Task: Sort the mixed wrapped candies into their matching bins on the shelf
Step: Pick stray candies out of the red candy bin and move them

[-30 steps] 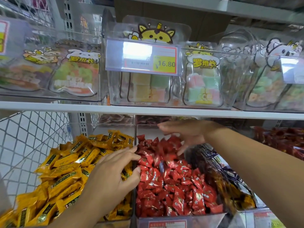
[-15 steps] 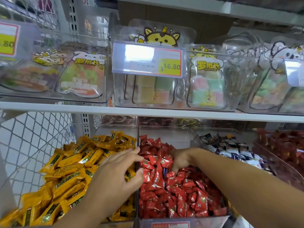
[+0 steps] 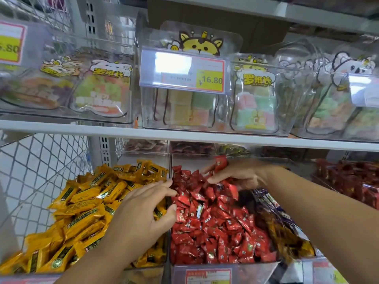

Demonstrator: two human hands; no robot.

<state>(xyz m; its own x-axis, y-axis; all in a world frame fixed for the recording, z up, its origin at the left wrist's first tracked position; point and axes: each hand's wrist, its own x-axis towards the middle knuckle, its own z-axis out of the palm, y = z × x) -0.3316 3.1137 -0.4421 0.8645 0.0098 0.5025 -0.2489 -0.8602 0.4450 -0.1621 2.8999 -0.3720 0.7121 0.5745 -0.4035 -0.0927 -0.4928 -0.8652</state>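
Observation:
A clear bin (image 3: 223, 265) on the lower shelf holds a heap of red wrapped candies (image 3: 213, 222). To its left a bin is piled with yellow wrapped candies (image 3: 82, 212). My left hand (image 3: 143, 208) rests across the divider between these two bins, fingers spread and reaching onto the red heap. My right hand (image 3: 238, 175) hovers over the back of the red bin and pinches a red candy (image 3: 220, 163) lifted above the pile. To the right lies a bin of dark blue and orange wrapped candies (image 3: 283, 228), partly hidden by my right forearm.
A white shelf board (image 3: 184, 137) runs just above my hands. Clear boxes of pastel sweets with a 16.80 price tag (image 3: 182, 71) stand on it. More red packets (image 3: 348, 181) fill the far right bin. A white wire mesh panel (image 3: 41, 171) closes the left side.
My right hand has come up out of the red pile with a red candy pinched in its fingers. My left hand stays at the divider.

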